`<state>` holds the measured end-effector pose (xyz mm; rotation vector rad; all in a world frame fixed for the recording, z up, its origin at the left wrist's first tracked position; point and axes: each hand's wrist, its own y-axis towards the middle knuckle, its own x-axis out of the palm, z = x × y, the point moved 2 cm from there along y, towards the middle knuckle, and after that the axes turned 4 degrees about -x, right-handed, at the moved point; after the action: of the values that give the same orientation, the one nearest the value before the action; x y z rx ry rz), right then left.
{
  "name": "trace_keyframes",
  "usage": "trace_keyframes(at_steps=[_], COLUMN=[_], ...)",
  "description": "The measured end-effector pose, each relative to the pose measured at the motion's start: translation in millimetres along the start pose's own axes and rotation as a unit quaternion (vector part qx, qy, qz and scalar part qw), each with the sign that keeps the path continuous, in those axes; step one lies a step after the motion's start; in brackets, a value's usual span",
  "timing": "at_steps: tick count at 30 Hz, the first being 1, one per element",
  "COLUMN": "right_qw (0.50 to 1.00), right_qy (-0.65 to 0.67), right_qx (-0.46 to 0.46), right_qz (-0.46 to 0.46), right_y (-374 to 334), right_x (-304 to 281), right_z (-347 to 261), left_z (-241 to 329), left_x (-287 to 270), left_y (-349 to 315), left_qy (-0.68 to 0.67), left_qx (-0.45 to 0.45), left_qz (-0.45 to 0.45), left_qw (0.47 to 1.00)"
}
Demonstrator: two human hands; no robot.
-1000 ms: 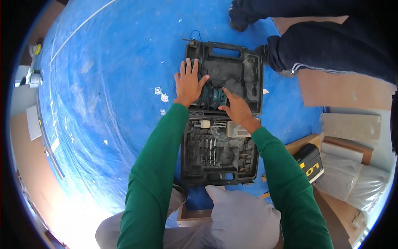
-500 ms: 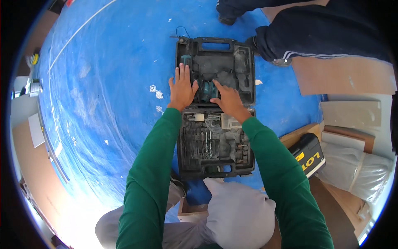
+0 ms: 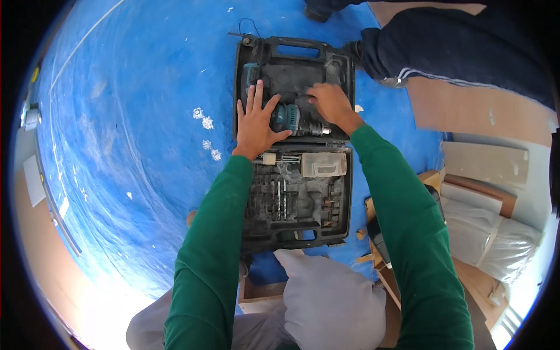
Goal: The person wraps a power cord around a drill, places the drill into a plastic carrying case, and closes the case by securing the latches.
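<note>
A black plastic tool case (image 3: 286, 76) lies unfolded on the blue sheet, dusty inside. In its far half rests a teal and black power drill (image 3: 287, 116) with a metal chuck toward the right. My left hand (image 3: 255, 125) lies over the drill's handle side, fingers spread, the thumb along the drill's near side. Right of it, my right hand (image 3: 333, 105) hovers at the far half's right part, fingers curled together; whatever they pinch is hidden. The near half holds several drill bits (image 3: 281, 198) in slots and a clear lidded box (image 3: 324, 165).
Blue sheeting (image 3: 146, 116) covers the floor, with white scraps on it. Another person's dark-trousered leg (image 3: 443, 58) is beyond the case at the right. Boards (image 3: 484, 160) and a plastic-wrapped bundle (image 3: 490, 233) stand at the right. A wooden box (image 3: 262, 291) sits by my legs.
My right hand has left the drill and moved up and right, its fingers now curled. The left hand stays on the drill, its fingers spread wider. The view has shifted slightly.
</note>
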<state>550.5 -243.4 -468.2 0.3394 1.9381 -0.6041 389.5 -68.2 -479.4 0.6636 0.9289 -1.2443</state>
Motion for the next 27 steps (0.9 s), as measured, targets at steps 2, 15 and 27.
trace_keyframes(at_steps=[2, 15, 27], right_qw=[0.998, 0.953, 0.874], right_qy=[0.042, 0.25, 0.264], right_qx=[0.02, 0.106, 0.266], right_qz=[-0.03, 0.135, 0.309], right_y=[-10, -82, -132], right_x=[-5, 18, 37], right_z=[-4, -24, 9], left_z=[-5, -7, -1], left_x=[3, -7, -6], left_y=[-2, -2, -4], left_qy=[-0.022, -0.057, -0.044], left_qx=[-0.01, 0.003, -0.009], left_qz=[0.019, -0.026, -0.02], left_qw=[1.0, 0.998, 0.999])
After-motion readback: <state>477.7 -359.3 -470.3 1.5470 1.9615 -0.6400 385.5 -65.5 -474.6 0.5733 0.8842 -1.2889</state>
